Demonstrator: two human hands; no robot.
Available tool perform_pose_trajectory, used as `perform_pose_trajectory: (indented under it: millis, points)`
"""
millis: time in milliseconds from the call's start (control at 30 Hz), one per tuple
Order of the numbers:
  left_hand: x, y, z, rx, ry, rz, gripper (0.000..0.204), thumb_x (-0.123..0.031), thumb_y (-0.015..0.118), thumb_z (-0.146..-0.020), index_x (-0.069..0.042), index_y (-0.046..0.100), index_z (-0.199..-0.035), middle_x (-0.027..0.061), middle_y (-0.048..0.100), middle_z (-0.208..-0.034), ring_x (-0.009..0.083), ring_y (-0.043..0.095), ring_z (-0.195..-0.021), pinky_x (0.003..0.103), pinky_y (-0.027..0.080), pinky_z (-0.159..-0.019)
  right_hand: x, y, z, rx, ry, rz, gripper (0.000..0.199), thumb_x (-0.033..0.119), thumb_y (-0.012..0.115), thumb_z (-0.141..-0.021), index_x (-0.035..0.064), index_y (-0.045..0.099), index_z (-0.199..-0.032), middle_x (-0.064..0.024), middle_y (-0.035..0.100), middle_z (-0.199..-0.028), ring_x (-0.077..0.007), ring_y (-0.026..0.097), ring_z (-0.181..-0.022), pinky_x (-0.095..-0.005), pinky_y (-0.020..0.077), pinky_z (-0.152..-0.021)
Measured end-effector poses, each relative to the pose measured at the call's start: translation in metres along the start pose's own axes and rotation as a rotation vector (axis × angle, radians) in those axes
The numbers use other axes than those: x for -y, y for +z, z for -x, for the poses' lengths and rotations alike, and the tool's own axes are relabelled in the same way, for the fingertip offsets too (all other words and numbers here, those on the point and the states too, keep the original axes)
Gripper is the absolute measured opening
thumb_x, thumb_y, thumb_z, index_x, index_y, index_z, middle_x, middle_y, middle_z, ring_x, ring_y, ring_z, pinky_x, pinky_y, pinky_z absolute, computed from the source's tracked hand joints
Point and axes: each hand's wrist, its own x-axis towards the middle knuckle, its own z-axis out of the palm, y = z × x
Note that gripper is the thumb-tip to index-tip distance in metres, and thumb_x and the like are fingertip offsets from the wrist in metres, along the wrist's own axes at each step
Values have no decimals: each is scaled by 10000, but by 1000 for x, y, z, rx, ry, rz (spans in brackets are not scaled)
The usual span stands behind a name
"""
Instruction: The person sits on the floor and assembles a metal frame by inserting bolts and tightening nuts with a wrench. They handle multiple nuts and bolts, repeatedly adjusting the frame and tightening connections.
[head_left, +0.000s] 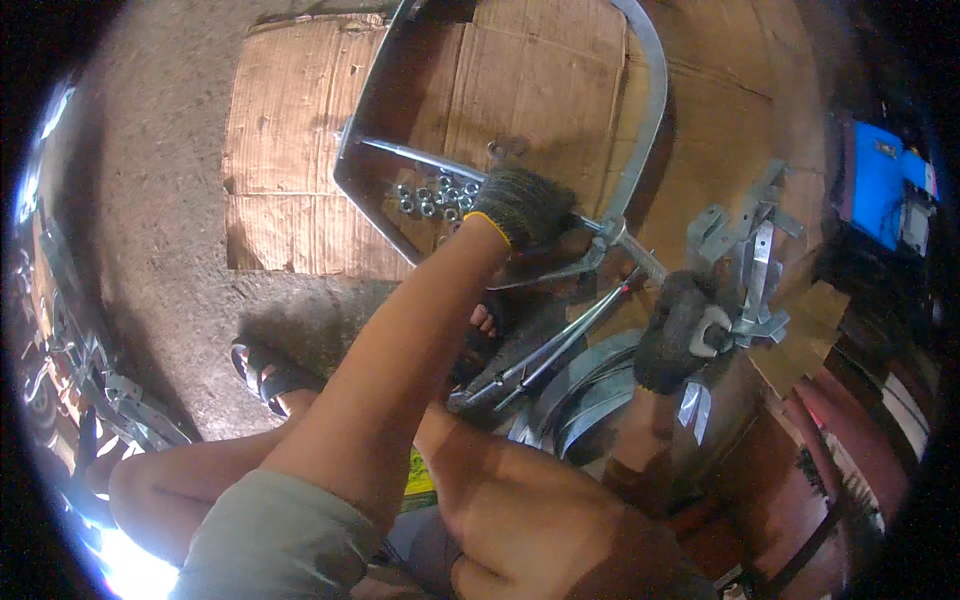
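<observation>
Here the left hand point(525, 207) clamps the rigid, heavy-looking steel frame point(640, 140) at its joint, while the right hand point(675, 330) grips a bracket point(745, 325).

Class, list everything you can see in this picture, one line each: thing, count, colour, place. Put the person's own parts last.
Cardboard sheet: one, brown, flat on the floor, upper middle.
Metal band frame: one, silver-grey, curved, lying on the cardboard.
Nuts: a small heap, count unclear, silver, on the cardboard inside the frame.
Metal brackets: several, grey, right of centre.
Rods: a few, silver, slanting below the frame.
Blue box: one, far right edge.
Sandal: one, dark, on the person's foot, lower left.
Left hand: dark knit glove, grip closed on the frame.
Right hand: dark knit glove, at the brackets.
</observation>
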Motion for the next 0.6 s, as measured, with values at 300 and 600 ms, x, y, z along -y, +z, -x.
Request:
perform_pose_trajectory:
  millis: [300, 600]
  points:
    - [12, 25, -9, -114, 45, -5, 315, -422, 574, -932, -167, 747, -997, 147, 762, -943, 352, 749, -896, 567, 546, -862, 10, 36, -98, 74, -72, 461, 198, 180, 596, -1029, 78, 614, -1198, -23, 642, -1130, -168, 631, -884, -334, 542, -720]
    - [1, 12, -7, 32, -48, 30, 372, -443, 525, -951, -181, 759, -1071, 111, 771, -1036, 338, 738, -991, 573, 477, -977, -61, -93, -2, 65, 313, -1760, 193, 230, 667, -978, 57, 676, -1064, -99, 651, -1104, -251, 629, -1012, -403, 569, -802]
